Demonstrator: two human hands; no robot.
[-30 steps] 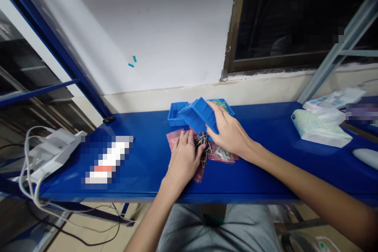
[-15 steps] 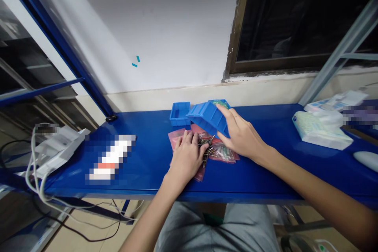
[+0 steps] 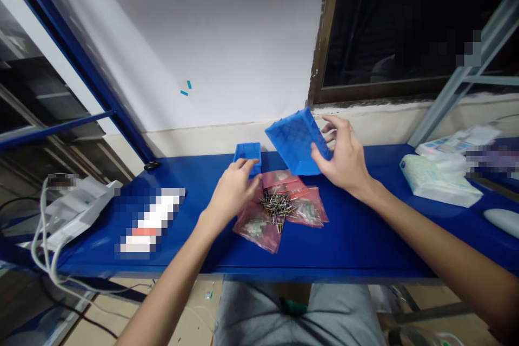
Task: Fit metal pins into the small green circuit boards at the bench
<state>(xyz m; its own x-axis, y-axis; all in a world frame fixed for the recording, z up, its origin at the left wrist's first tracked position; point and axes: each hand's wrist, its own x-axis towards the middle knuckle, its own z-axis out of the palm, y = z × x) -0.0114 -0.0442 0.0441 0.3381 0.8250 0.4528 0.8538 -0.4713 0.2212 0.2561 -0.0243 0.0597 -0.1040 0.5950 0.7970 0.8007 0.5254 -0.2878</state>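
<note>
Tilted up on edge above the table, a blue plastic bin (image 3: 298,138) is held at its right side by my right hand (image 3: 344,157), thumb in front and fingers behind. My left hand (image 3: 235,186) has its fingers apart at the front of a smaller-looking blue bin (image 3: 248,151), partly covering it; whether it touches the bin I cannot tell. Between and below the hands lies a loose pile of screws (image 3: 278,205). It rests on pink plastic bags (image 3: 259,227), spread out, some with small parts inside.
The blue table (image 3: 194,248) runs along a wall. A pack of tissues (image 3: 440,181) and a white rounded object (image 3: 503,220) are at the right. White boxes and cables (image 3: 57,248) stand at the left, beside a blurred-out flat item (image 3: 152,221).
My right hand has lifted the blue bin and turned it more upright. My left hand has moved up and left off the screws, uncovering the pile and the bag beneath.
</note>
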